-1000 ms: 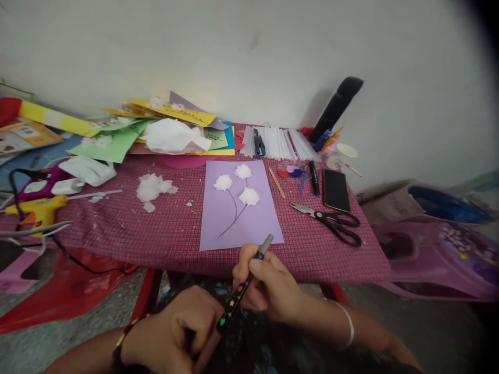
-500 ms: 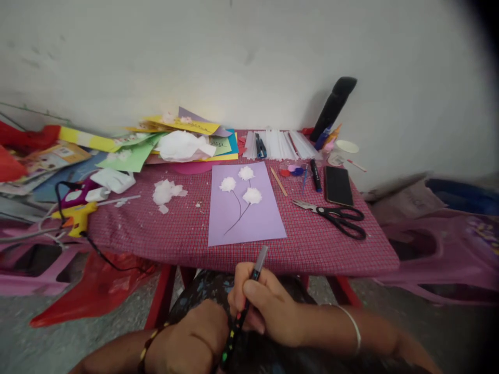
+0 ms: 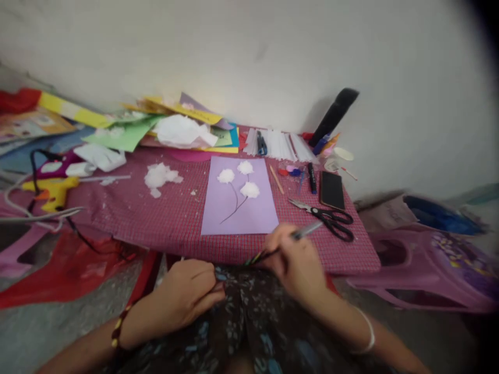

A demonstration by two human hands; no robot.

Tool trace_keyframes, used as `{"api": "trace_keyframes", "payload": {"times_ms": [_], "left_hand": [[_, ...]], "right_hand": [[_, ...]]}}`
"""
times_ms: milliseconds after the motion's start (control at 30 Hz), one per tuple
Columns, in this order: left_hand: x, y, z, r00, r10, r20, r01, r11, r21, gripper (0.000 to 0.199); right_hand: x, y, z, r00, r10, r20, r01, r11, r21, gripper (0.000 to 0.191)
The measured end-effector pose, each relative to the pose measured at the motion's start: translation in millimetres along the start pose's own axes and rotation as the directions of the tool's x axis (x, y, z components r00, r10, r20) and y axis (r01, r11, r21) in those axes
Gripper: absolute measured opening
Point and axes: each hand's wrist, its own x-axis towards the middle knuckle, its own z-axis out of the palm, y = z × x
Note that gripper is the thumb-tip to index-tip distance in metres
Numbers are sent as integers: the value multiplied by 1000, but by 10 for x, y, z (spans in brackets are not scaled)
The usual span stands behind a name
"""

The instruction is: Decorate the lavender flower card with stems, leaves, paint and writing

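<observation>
In my right hand (image 3: 298,262) I grip a black pen (image 3: 268,254) with coloured spots and a greyish clear end, tilted over the table's front edge. My left hand (image 3: 191,291) is curled closed above my lap, apart from the pen; whatever its fingers may hold is hidden. Just beyond the right hand lies a purple sheet of paper (image 3: 257,218). On it are three white fluffy flower heads (image 3: 250,190), with thin dark stems drawn on two or more of them.
Black-handled scissors (image 3: 331,218), a dark notebook-like rectangle (image 3: 332,190), a marker (image 3: 312,178) and a wooden stick (image 3: 277,180) lie right of the sheet. White scraps (image 3: 160,177) and a yellow glue gun (image 3: 52,192) are on the left. Coloured papers (image 3: 128,132) pile up behind.
My hands have moved apart and up toward the table edge. The pen has swung from nearly upright to a flatter tilt, pointing right. The view has shifted slightly.
</observation>
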Motion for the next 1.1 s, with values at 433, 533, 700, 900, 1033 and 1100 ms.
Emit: {"api": "trace_keyframes", "payload": {"times_ms": [433, 533, 700, 900, 1033, 1100], "left_hand": [[-78, -560, 329, 985, -172, 6, 169, 971, 171, 33], [-91, -555, 318, 983, -181, 5, 178, 971, 161, 33], [-51, -519, 297, 985, -173, -21, 175, 975, 140, 34], [-21, -515, 280, 984, -170, -50, 175, 977, 123, 32], [-27, -528, 291, 985, -165, -53, 170, 980, 104, 33], [-34, -535, 302, 983, -174, -53, 179, 980, 93, 33]], "right_hand": [[175, 968, 109, 933, -355, -65, 265, 795, -546, 14], [123, 929, 60, 932, -361, -26, 275, 754, -597, 12], [149, 901, 73, 940, -341, -4, 263, 733, -627, 11], [178, 883, 78, 949, -312, 54, 282, 757, -589, 11], [172, 889, 45, 938, -341, 61, 331, 830, -448, 15], [171, 898, 44, 939, -343, -15, 299, 838, -457, 15]]}}
